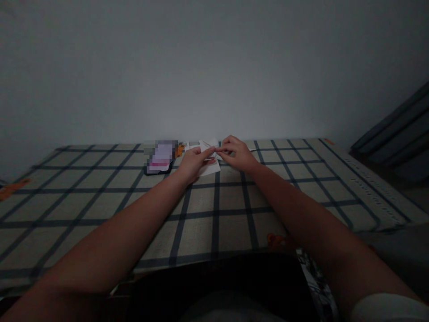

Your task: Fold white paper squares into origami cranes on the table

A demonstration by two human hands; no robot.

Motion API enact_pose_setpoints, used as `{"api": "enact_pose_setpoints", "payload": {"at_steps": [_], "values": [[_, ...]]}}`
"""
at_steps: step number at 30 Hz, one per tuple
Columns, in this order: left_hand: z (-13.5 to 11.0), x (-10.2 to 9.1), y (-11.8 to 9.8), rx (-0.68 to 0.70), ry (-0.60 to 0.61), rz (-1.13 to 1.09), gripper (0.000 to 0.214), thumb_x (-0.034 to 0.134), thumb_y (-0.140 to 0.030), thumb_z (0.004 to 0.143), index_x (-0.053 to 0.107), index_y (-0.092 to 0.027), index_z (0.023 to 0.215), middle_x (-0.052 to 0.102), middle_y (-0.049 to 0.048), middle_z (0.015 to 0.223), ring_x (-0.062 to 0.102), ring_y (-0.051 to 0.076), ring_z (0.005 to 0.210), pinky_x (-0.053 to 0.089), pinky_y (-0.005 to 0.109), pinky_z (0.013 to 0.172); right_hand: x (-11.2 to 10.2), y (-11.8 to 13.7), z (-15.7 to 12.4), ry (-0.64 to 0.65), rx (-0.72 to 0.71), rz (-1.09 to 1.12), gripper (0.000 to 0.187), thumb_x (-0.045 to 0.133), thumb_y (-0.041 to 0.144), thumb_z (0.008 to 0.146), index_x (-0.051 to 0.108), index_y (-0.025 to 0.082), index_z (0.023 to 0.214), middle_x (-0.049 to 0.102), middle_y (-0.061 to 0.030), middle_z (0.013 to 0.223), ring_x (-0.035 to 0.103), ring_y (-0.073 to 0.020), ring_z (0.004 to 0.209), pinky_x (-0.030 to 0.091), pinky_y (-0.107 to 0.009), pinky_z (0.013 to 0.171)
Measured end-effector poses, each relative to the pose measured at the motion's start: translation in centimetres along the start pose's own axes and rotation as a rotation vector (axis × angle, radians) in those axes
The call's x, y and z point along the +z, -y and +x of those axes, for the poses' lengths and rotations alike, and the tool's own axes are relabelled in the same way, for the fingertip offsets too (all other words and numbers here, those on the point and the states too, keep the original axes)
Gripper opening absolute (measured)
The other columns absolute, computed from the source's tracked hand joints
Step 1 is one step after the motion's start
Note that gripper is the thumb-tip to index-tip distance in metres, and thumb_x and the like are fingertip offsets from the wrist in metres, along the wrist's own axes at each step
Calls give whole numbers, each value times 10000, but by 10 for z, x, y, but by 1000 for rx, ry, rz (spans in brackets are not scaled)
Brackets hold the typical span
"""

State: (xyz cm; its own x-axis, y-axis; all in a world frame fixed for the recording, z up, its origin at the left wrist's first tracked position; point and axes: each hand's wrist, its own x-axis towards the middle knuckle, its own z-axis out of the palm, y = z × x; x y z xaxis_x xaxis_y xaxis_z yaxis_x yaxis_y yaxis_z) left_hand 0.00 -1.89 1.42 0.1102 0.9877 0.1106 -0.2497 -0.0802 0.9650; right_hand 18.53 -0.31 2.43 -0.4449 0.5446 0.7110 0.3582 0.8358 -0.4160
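Observation:
Near the far side of the table, a piece of white folded paper (211,169) lies between my hands, several of its flaps standing up. My left hand (195,162) is closed on the paper's left part, thumb stretched along the top. From the right, my right hand (235,153) pinches at the paper's upper middle, its thumb and forefinger pressed together. The fingertips of both hands nearly meet there. Fingers cover much of the paper, so its full folded shape is hidden.
A phone (161,157) with a lit, blurred-out screen lies left of my left hand. The checked tablecloth (231,197) covers the table, which reaches a plain wall (214,71) behind. Dark folded fabric (398,134) hangs at the right.

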Motion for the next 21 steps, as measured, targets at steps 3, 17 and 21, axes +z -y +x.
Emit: {"api": "enact_pose_setpoints", "payload": {"at_steps": [3,17,21], "values": [[4,-4,0,8,-21,81,382,836,-422,626,723,-126,839,720,70,895,631,118,718,525,254,727,1,1,2,-27,56,61,164,602,306,888,707,186,849,558,-40,871,534,-148,819,444,-288,718],[-7,-4,-17,24,85,644,327,734,-442,702,710,-116,706,670,59,633,563,136,537,397,248,518,3,4,3,188,540,523,272,663,413,811,680,141,828,641,-24,782,553,-112,679,469,-243,621],[-2,-4,-12,-24,114,405,362,781,-409,659,743,-129,886,726,88,834,626,154,662,467,265,609,4,2,5,58,573,545,268,668,411,803,695,151,861,660,-34,821,557,-114,689,463,-233,604]]}}
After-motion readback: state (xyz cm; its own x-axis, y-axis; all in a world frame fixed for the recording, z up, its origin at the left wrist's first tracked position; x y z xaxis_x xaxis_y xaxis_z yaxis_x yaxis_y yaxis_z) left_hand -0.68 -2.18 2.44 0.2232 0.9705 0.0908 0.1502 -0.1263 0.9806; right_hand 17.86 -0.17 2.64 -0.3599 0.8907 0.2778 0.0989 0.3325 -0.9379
